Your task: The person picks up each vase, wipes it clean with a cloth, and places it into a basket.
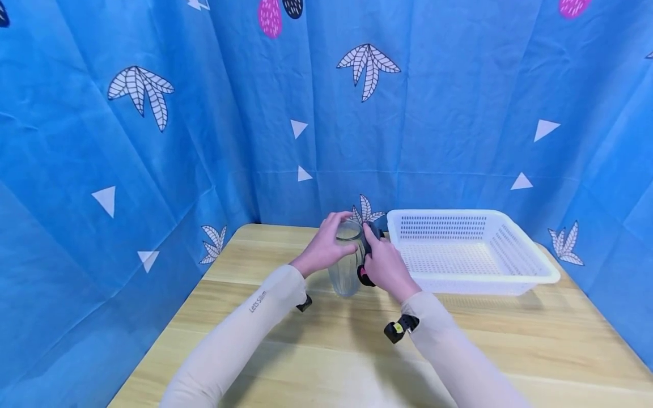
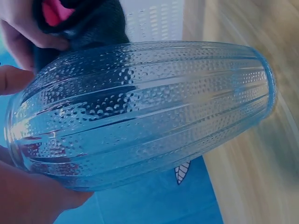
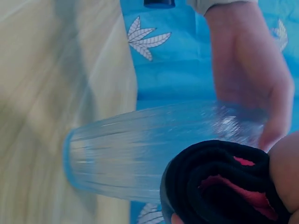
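A clear ribbed glass vase with a dimpled surface is upright at the middle of the table, its wide mouth upward. My left hand grips it near the rim, thumb on one side and fingers on the other. Beside the vase, my right hand holds a rolled black cloth-like piece with a pink inner side. In the left wrist view this dark roll sits close against the upper part of the vase. Whether the vase's base touches the table cannot be told.
A white perforated plastic basket stands on the table to the right, just past my right hand. The wooden table ends at a blue patterned curtain at the back and sides. Black bands with small devices sit on both wrists.
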Action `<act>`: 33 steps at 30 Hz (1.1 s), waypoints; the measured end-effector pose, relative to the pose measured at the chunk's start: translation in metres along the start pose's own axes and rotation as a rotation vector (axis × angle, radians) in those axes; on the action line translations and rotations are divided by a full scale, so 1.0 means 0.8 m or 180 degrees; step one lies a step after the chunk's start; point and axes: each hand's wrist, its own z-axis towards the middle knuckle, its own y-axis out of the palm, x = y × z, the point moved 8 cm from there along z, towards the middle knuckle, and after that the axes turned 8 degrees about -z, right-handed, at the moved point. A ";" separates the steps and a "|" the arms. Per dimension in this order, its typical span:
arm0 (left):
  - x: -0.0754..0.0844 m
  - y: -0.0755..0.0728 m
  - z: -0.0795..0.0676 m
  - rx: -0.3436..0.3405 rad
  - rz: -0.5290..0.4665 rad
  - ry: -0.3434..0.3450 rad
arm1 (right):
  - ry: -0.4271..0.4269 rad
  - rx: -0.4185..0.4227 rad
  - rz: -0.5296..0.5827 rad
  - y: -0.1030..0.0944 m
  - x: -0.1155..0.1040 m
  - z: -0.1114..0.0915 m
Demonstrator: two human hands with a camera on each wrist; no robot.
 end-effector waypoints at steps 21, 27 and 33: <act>-0.008 -0.003 -0.005 0.0310 0.0404 -0.0114 | 0.0267 -0.0607 0.0341 0.087 0.046 -0.020; 0.003 -0.008 -0.006 0.0309 0.0498 -0.0008 | 0.0110 -0.0182 0.0189 0.026 0.019 -0.023; 0.003 -0.005 -0.007 0.0175 0.0173 -0.0050 | -0.0231 0.0358 -0.0031 -0.027 -0.018 -0.022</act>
